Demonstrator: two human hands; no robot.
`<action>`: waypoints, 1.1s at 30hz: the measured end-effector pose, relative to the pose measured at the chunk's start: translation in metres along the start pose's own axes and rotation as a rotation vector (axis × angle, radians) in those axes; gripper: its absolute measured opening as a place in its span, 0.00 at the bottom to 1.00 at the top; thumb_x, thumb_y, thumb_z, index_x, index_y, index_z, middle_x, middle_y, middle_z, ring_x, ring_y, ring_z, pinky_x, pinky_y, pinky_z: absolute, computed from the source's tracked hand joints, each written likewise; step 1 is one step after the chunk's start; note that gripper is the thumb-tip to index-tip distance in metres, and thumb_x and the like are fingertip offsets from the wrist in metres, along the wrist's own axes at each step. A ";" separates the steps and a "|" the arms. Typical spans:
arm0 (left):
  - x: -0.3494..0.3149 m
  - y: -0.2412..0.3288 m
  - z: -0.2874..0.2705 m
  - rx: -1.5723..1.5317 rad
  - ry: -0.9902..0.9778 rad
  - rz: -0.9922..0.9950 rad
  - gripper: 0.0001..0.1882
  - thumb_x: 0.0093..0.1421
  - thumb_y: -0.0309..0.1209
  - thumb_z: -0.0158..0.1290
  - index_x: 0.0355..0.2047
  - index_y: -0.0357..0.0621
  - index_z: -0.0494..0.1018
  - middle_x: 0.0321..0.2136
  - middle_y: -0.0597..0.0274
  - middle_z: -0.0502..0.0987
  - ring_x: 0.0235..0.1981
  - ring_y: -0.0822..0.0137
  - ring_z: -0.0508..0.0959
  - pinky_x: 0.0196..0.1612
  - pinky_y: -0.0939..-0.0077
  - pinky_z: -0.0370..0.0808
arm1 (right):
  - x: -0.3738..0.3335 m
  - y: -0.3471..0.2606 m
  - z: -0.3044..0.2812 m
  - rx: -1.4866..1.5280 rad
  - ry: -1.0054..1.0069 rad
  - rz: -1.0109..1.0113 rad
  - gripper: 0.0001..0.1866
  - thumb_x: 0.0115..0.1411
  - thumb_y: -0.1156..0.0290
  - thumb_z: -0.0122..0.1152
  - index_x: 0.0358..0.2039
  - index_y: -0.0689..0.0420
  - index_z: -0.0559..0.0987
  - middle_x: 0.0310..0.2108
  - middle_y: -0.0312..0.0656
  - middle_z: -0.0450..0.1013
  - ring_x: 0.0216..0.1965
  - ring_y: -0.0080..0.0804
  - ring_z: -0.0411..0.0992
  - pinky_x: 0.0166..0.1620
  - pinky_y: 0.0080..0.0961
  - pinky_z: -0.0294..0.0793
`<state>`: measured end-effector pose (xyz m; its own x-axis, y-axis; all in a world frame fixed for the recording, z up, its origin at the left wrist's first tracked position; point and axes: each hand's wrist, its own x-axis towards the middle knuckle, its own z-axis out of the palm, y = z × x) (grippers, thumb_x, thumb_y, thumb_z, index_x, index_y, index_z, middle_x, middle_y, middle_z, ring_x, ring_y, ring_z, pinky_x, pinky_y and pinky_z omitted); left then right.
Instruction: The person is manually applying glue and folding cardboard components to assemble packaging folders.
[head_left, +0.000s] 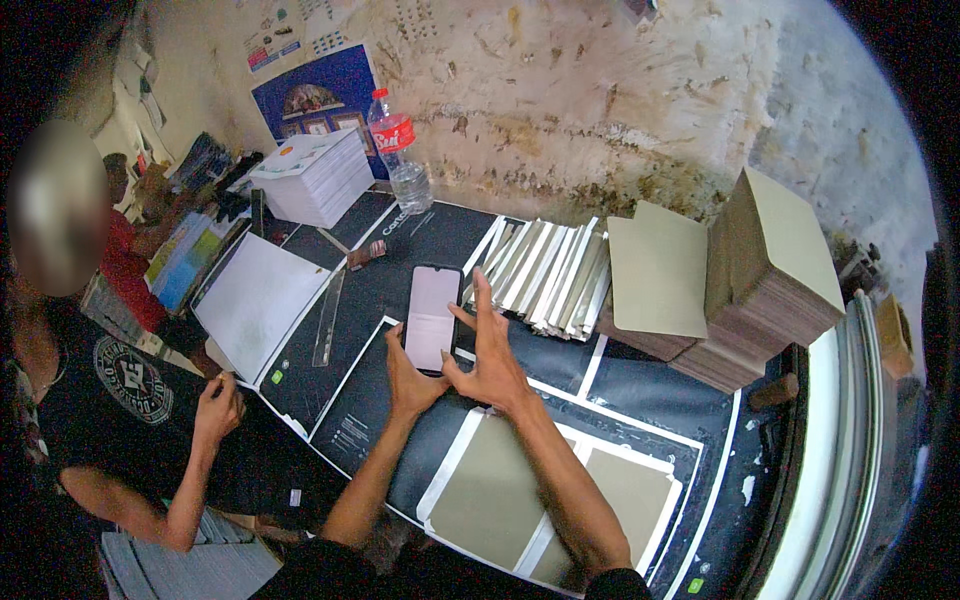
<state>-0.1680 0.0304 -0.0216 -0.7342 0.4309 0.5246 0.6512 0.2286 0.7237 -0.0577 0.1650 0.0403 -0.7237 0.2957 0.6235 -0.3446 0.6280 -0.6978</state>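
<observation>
My left hand (pixel 408 378) grips a smartphone (pixel 432 318) by its lower left side, over the dark tabletop. The phone is upright in portrait, and its lit screen shows a pale pinkish page. My right hand (pixel 492 365) is at the phone's lower right, index finger stretched up and thumb near the screen's lower corner. Its fingers are apart; whether the thumb touches the screen I cannot tell. Below my hands lies an opened-out cover with grey-brown boards (pixel 490 490) and white edges, partly behind my right forearm.
White and grey strips (pixel 555 275) lie beyond my right hand, beside tall stacks of grey-brown board (pixel 765 270). Further back stand a water bottle (pixel 403 160) and a paper stack (pixel 315 180). A clear ruler (pixel 326 325) and white sheets (pixel 262 300) lie left, near a co-worker's hand (pixel 218 408).
</observation>
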 end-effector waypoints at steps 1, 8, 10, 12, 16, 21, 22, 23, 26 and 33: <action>0.001 0.002 0.001 -0.011 -0.002 -0.005 0.50 0.39 0.35 0.74 0.58 0.33 0.57 0.49 0.39 0.72 0.52 0.43 0.75 0.56 0.51 0.72 | 0.000 0.001 -0.004 -0.028 -0.013 0.023 0.64 0.48 0.73 0.64 0.75 0.62 0.29 0.76 0.62 0.38 0.66 0.44 0.69 0.71 0.46 0.46; 0.001 -0.001 -0.004 -0.028 -0.024 -0.012 0.51 0.38 0.35 0.75 0.57 0.34 0.57 0.49 0.40 0.72 0.50 0.46 0.77 0.54 0.53 0.73 | -0.002 0.001 0.008 -0.006 -0.048 -0.001 0.64 0.48 0.71 0.66 0.75 0.62 0.31 0.76 0.60 0.39 0.64 0.42 0.71 0.69 0.45 0.49; 0.000 0.003 -0.001 -0.010 -0.016 -0.020 0.50 0.38 0.35 0.75 0.57 0.35 0.57 0.48 0.42 0.72 0.49 0.49 0.76 0.54 0.54 0.73 | -0.001 0.000 0.002 -0.009 0.002 -0.032 0.64 0.48 0.71 0.66 0.75 0.62 0.31 0.77 0.59 0.39 0.64 0.42 0.71 0.68 0.45 0.49; 0.000 0.007 0.005 -0.007 -0.015 0.005 0.50 0.38 0.34 0.75 0.57 0.35 0.58 0.48 0.44 0.72 0.49 0.51 0.76 0.53 0.55 0.73 | -0.002 0.002 -0.007 -0.033 0.007 0.003 0.65 0.47 0.70 0.67 0.75 0.63 0.32 0.77 0.59 0.39 0.64 0.41 0.71 0.68 0.45 0.50; 0.000 0.005 0.000 0.056 0.013 0.083 0.49 0.38 0.35 0.76 0.57 0.37 0.59 0.47 0.46 0.72 0.50 0.53 0.75 0.54 0.58 0.73 | -0.006 0.012 -0.002 -0.086 0.007 0.012 0.67 0.46 0.67 0.69 0.75 0.63 0.31 0.77 0.59 0.38 0.65 0.43 0.70 0.67 0.47 0.51; 0.000 0.004 -0.007 0.033 -0.003 0.031 0.43 0.43 0.32 0.72 0.56 0.35 0.59 0.46 0.44 0.73 0.48 0.53 0.76 0.52 0.57 0.74 | -0.003 0.003 0.005 -0.113 0.009 -0.072 0.66 0.47 0.67 0.69 0.75 0.63 0.31 0.77 0.59 0.39 0.65 0.42 0.69 0.66 0.48 0.52; 0.002 0.007 -0.004 0.032 -0.009 0.017 0.43 0.44 0.31 0.71 0.56 0.35 0.59 0.46 0.43 0.73 0.47 0.53 0.77 0.52 0.57 0.74 | -0.004 0.003 -0.001 -0.076 0.010 -0.022 0.66 0.48 0.67 0.69 0.75 0.62 0.31 0.77 0.58 0.39 0.65 0.41 0.70 0.66 0.48 0.53; 0.001 0.010 0.001 0.033 -0.013 0.002 0.42 0.44 0.31 0.71 0.56 0.34 0.59 0.45 0.43 0.73 0.47 0.53 0.77 0.51 0.57 0.74 | -0.004 0.004 -0.006 -0.082 0.024 -0.008 0.66 0.48 0.67 0.69 0.75 0.62 0.31 0.77 0.58 0.39 0.64 0.41 0.70 0.66 0.48 0.53; 0.001 0.009 0.002 0.043 -0.013 0.028 0.43 0.44 0.32 0.72 0.56 0.34 0.59 0.45 0.42 0.74 0.45 0.52 0.78 0.50 0.58 0.75 | -0.005 0.006 -0.008 -0.106 0.031 0.021 0.66 0.47 0.66 0.69 0.75 0.61 0.32 0.77 0.58 0.40 0.63 0.41 0.71 0.67 0.49 0.52; 0.001 0.005 -0.004 0.008 -0.030 -0.018 0.52 0.36 0.34 0.76 0.58 0.34 0.58 0.45 0.43 0.76 0.45 0.49 0.80 0.50 0.57 0.76 | 0.000 0.002 0.001 -0.154 0.036 -0.068 0.66 0.46 0.68 0.71 0.75 0.62 0.33 0.76 0.59 0.41 0.65 0.43 0.70 0.67 0.49 0.51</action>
<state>-0.1668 0.0283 -0.0159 -0.7402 0.4522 0.4976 0.6392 0.2437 0.7294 -0.0590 0.1653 0.0384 -0.6787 0.2726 0.6819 -0.2947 0.7494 -0.5929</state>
